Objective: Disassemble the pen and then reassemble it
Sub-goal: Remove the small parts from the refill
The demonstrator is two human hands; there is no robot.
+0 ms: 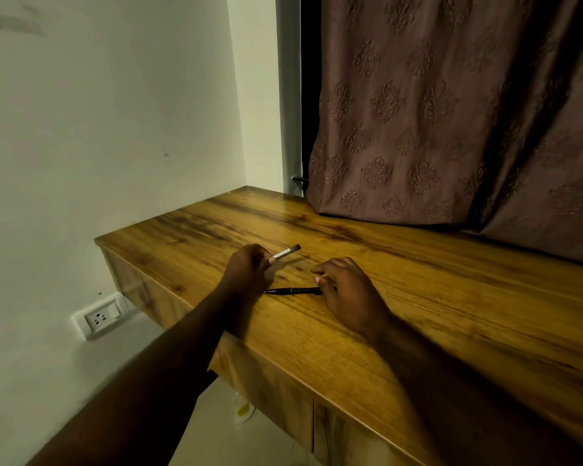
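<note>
My left hand (249, 269) is closed around one end of a silver pen cap (286, 252), which sticks out to the right with its dark tip raised just above the wooden desk (451, 297). The black pen body (292, 290) lies flat on the desk, its point facing left. My right hand (347, 292) rests over the body's right end, thumb and fingers pinching it. The two parts are apart, the cap a little farther back than the body.
A brown patterned curtain (451, 112) hangs down onto the desk's back right. A white wall runs along the left, with a wall socket (100, 318) below the desk's left edge. A pale object (242, 410) lies on the floor under the desk front.
</note>
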